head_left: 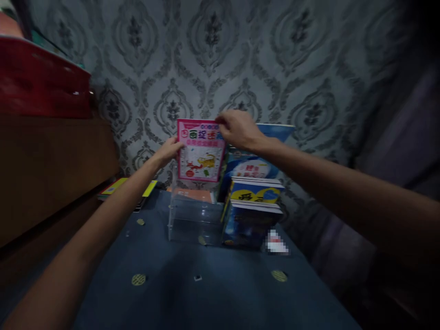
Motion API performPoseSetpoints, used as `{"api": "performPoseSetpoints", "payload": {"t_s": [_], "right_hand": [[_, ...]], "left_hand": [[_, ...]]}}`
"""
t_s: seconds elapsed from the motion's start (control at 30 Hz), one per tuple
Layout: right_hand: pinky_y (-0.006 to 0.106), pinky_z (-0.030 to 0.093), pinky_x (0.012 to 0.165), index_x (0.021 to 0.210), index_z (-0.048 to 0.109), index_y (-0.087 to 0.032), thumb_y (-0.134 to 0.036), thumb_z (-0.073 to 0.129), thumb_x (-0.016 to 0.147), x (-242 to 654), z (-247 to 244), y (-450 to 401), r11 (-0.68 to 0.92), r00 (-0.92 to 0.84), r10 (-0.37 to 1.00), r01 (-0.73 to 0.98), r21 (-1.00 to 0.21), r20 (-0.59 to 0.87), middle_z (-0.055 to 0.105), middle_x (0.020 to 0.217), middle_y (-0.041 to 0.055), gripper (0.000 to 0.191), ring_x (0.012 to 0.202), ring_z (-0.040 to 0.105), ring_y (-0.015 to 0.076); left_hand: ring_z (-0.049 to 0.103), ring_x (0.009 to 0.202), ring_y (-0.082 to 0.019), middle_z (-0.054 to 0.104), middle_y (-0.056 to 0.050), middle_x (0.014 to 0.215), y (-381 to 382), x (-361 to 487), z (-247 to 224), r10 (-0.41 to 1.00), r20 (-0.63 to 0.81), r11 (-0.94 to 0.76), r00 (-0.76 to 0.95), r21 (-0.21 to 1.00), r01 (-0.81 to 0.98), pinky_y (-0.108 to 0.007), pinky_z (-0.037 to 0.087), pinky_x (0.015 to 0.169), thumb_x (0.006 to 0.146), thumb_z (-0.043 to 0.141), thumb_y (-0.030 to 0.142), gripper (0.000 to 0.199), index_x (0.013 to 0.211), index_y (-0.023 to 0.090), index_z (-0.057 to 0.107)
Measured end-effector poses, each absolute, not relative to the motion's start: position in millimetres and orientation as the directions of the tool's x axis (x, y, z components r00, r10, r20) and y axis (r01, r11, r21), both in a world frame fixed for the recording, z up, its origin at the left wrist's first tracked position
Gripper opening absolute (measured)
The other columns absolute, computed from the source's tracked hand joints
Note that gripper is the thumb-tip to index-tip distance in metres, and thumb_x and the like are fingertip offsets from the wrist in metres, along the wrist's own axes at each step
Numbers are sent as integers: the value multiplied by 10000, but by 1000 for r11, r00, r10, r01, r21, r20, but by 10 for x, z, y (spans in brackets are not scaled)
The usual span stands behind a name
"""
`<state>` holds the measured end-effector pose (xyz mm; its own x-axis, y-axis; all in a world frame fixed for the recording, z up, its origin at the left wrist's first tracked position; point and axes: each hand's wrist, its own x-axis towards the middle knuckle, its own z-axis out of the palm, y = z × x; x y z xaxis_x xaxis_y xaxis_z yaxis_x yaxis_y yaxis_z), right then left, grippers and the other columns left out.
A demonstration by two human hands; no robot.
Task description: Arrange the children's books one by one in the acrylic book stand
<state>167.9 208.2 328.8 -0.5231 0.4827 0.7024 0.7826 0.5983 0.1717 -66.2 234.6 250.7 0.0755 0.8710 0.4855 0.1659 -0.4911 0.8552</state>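
Note:
A pink picture book (201, 158) stands upright in the upper part of a clear stepped rack (192, 229). My left hand (169, 150) grips the book's left edge. At its top right corner, my right hand (239, 129) is closed with the fingers on the edge. Beside it, the rack's right side holds blue books (252, 167), a yellow and blue book (256, 192) and, lowest in front, dark blue books (249, 227). An orange book (194, 195) shows behind the clear shelves, below the pink one.
The rack stands on a blue cloth (172, 293) against a patterned wall. Yellow-covered books (118, 185) lie at the back left, near a wooden cabinet (55, 169) with a red bag (44, 82) on top. A curtain (326, 211) hangs at right.

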Motion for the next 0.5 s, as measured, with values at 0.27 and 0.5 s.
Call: {"api": "performPoseSetpoints", "payload": {"t_s": [0.27,0.5], "right_hand": [[475,513,894,1140,718,-151,-187,475,884,1702,3235,2051,562,-478,452,808,175,753,744,1081,153,355,1010,662,319],[499,487,949,1196,691,-109,-173,453,885,1712,3199,1998,569,-499,466,801,185,731,718,1140,188,396,1080,640,338]], "left_hand": [[559,592,-125,642,-14,759,2289,-686,2404,904,422,-424,62,872,245,-195,396,504,821,627,326,238,996,166,625],[558,576,-119,659,-22,781,2293,-662,2308,915,402,-397,37,881,258,-191,383,468,884,625,430,292,1000,162,631]]}}
